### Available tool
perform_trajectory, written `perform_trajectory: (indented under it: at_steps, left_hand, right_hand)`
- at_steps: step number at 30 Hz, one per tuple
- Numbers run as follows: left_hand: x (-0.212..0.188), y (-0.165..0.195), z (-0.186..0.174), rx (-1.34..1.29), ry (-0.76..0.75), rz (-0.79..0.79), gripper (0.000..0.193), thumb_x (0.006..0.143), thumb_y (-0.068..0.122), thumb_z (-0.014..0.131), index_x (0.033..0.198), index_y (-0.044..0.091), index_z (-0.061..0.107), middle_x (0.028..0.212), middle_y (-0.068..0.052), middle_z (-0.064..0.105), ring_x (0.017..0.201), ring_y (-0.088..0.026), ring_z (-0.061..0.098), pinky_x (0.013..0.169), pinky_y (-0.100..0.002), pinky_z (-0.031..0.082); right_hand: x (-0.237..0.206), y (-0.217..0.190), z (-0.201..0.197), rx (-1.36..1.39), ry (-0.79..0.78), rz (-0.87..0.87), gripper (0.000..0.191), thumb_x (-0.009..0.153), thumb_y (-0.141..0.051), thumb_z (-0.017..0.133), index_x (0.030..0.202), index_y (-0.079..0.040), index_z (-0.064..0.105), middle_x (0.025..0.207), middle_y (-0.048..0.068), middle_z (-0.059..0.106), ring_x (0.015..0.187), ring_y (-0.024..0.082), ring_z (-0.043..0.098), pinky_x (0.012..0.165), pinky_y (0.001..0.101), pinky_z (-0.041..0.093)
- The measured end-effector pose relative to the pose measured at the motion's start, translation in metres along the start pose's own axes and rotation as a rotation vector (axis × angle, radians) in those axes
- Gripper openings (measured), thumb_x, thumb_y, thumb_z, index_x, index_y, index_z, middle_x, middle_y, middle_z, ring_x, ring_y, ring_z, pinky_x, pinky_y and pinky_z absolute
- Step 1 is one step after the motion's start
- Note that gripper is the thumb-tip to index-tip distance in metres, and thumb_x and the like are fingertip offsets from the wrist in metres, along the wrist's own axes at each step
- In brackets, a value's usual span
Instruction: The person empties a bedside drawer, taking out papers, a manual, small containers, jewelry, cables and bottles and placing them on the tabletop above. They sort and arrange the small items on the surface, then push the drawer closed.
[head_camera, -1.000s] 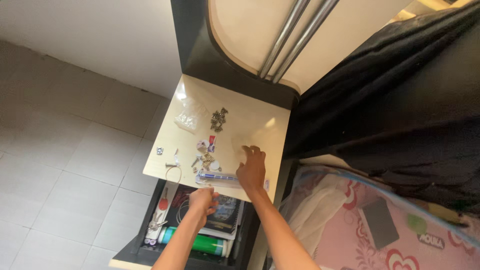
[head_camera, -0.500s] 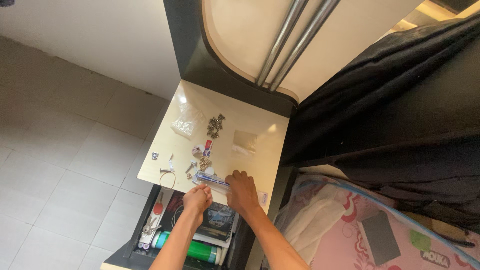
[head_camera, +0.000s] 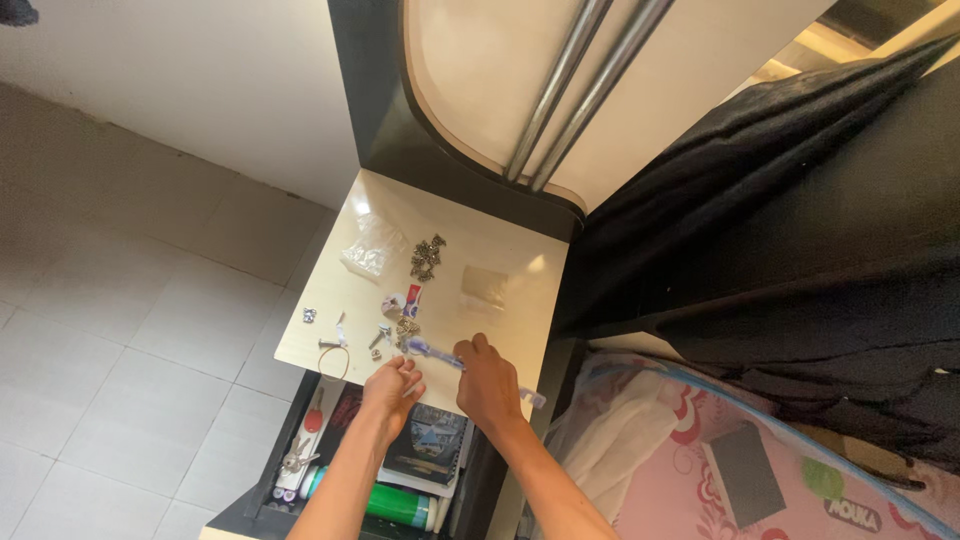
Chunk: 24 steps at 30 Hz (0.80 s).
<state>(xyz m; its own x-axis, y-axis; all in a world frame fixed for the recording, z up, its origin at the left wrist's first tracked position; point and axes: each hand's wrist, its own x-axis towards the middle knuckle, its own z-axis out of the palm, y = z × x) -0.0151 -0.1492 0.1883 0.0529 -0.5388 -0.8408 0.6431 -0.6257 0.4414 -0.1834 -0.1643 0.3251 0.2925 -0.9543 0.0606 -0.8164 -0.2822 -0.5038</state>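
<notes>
Pen (head_camera: 437, 352) lies between both hands at the cream tabletop's (head_camera: 510, 260) near edge; left hand (head_camera: 392, 386) clenched, right hand (head_camera: 487, 385) grasping it; open drawer (head_camera: 262, 470) below.

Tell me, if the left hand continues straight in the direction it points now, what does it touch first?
Probably the blue pen just beyond the left hand, then the small metal bits; depth is unclear.

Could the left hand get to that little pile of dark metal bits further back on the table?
Probably yes. The left hand is at the table's near edge, and only small odds and ends lie flat between it and the dark metal pile, nothing tall.
</notes>
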Motion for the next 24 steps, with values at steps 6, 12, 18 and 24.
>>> perform_trajectory:
  at_steps: [6, 12, 18, 24]
  left_hand:
    - [-0.014, -0.001, -0.008, 0.034, -0.017, -0.020, 0.062, 0.095, -0.004, 0.041, 0.156, 0.003, 0.034, 0.154, -0.014, 0.049, 0.127, -0.030, 0.056, 0.103, -0.046, 0.048]
    - [-0.035, -0.001, -0.017, 0.060, -0.061, -0.038, 0.058, 0.097, 0.001, 0.042, 0.155, 0.002, 0.036, 0.151, -0.015, 0.053, 0.126, -0.030, 0.059, 0.102, -0.044, 0.049]
    - [-0.057, 0.021, -0.017, 0.054, -0.198, -0.088, 0.040, 0.099, 0.017, 0.056, 0.136, 0.002, 0.053, 0.131, -0.012, 0.063, 0.114, -0.028, 0.064, 0.094, -0.042, 0.053]
    - [-0.069, 0.032, -0.040, 0.208, -0.214, -0.038, 0.022, 0.100, 0.022, 0.062, 0.115, 0.006, 0.063, 0.102, -0.008, 0.070, 0.094, -0.022, 0.066, 0.080, -0.036, 0.057]
  right_hand:
    - [0.000, -0.004, 0.012, -0.111, 0.053, 0.197, 0.030, 0.082, 0.002, 0.061, 0.110, -0.007, 0.061, 0.102, 0.015, 0.060, 0.088, 0.037, 0.066, 0.069, 0.0512, 0.052]
    - [-0.005, -0.012, 0.021, -0.213, 0.010, 0.275, 0.032, 0.082, 0.000, 0.062, 0.113, -0.008, 0.060, 0.101, 0.014, 0.062, 0.089, 0.037, 0.067, 0.071, 0.0516, 0.053]
    - [-0.013, -0.041, 0.010, 0.182, 0.035, 0.217, 0.036, 0.081, -0.011, 0.070, 0.116, -0.011, 0.064, 0.098, 0.015, 0.069, 0.087, 0.037, 0.069, 0.074, 0.0493, 0.053]
    - [-0.026, -0.069, 0.016, 0.365, -0.116, 0.327, 0.040, 0.079, -0.018, 0.073, 0.118, -0.012, 0.069, 0.091, 0.017, 0.073, 0.087, 0.035, 0.072, 0.079, 0.0437, 0.055]
